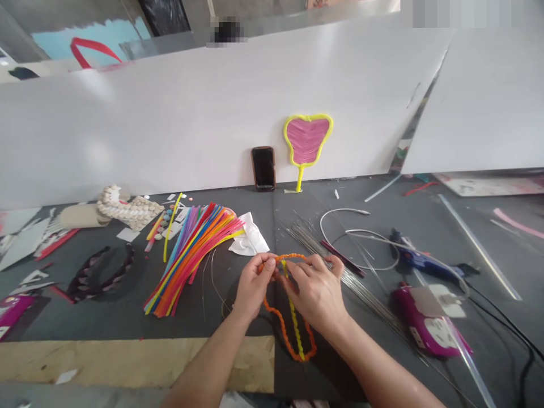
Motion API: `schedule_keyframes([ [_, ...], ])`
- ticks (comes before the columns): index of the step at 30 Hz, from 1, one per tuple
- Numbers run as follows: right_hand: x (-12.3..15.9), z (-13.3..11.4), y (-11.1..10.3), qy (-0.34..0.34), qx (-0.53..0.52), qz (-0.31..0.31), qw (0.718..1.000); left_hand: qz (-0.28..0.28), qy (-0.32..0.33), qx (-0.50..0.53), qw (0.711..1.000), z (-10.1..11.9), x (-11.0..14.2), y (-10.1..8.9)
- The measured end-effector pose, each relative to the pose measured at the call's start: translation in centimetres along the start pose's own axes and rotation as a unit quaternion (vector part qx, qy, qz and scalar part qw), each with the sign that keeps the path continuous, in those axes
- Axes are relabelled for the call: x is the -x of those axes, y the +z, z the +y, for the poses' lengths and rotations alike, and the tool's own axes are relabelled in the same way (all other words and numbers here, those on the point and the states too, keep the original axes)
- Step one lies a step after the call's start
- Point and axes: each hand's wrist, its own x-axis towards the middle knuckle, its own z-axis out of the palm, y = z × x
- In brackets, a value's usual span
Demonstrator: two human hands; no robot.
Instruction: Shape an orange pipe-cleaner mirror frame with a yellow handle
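On the dark desk (170, 328), a bundle of colorful strips (191, 255) lies left of both hands. Left hand (257, 286) and right hand (317, 289) each have their grip closed on the top of an orange loop (283, 331), held just above the desk, with a smaller yellow twisted strand (294, 317) running down its middle.

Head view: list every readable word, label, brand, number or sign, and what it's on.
No text is legible anywhere.
Magenta power strip: small markings, too small and blurred to read.
Magenta item at the left edge: pale patches, too blurred to tell whether they are print.
Blue tool: no lettering can be made out.
Phone: dark screen, nothing readable.
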Motion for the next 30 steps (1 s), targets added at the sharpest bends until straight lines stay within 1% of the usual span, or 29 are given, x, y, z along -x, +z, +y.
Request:
schedule_keyframes([
  [5, 0.1, 0.1, 0.2, -0.022, -0.002, 0.013, 1.0, -0.02, -0.016, 0.007, 1.0, -0.1, -0.4, 0.0],
  [8, 0.1, 0.1, 0.2, -0.032, -0.003, 0.025, 0.999, -0.023, -0.018, -0.008, 1.0, -0.2, -0.6, -0.1],
  [11, 0.0, 0.1, 0.1, -0.029, -0.005, 0.026, 0.999, -0.025, -0.011, -0.047, 0.999, -0.1, -0.7, -0.3],
  [13, 0.0, 0.2, 0.0, -0.024, -0.006, 0.022, 0.999, -0.025, 0.001, -0.096, 0.995, 0.1, -0.7, -0.5],
  [16, 0.0, 0.2, 0.0, -0.02, -0.012, 0.018, 1.0, -0.031, 0.033, -0.189, 0.981, 0.6, -0.6, -0.8],
  [21, 0.1, 0.5, 0.1, -0.02, -0.017, 0.02, 0.999, -0.049, 0.108, -0.321, 0.94, 1.6, -0.3, -1.0],
  [24, 0.2, 0.5, 0.2, -0.02, -0.019, 0.011, 1.0, -0.053, 0.131, -0.362, 0.921, 1.9, -0.2, -1.0],
  [27, 0.2, 0.3, 0.3, -0.021, -0.019, 0.001, 1.0, -0.053, 0.148, -0.387, 0.909, 1.9, -0.2, -1.0],
  [29, 0.2, 0.2, 0.3, -0.023, -0.028, -0.006, 0.999, -0.048, 0.147, -0.392, 0.907, 1.7, -0.2, -1.1],
  [30, 0.2, 0.3, 0.2, -0.024, -0.04, -0.009, 0.999, -0.042, 0.139, -0.387, 0.911, 1.6, -0.3, -1.2],
])
